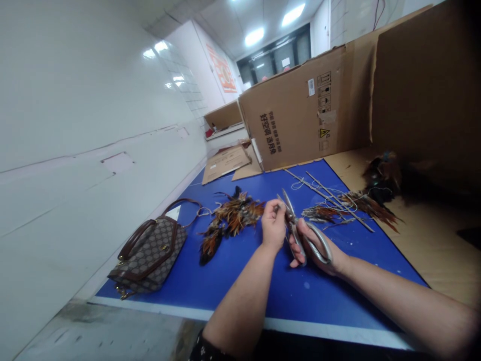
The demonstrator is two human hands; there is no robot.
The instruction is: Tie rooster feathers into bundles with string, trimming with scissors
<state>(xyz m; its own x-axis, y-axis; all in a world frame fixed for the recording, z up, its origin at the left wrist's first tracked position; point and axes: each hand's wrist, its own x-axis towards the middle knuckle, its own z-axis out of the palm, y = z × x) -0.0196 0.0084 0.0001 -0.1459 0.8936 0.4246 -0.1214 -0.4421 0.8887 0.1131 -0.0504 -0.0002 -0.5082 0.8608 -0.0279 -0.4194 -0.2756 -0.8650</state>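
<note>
My right hand grips a pair of metal scissors by the handles, with the blades pointing up and slightly parted. Just left of the blades, my left hand is closed in a pinch beside them. What its fingertips hold, if anything, is too small to tell. Left of that hand, a bundle of brown, orange and black feathers lies on the blue table mat. To the right of the scissors lie more feathers, thin sticks and loose pale string.
A patterned handbag with brown trim stands at the left by the white wall. Large cardboard panels rise at the back and right. Flat cardboard lies at the far edge. A dark feather bunch sits at the right.
</note>
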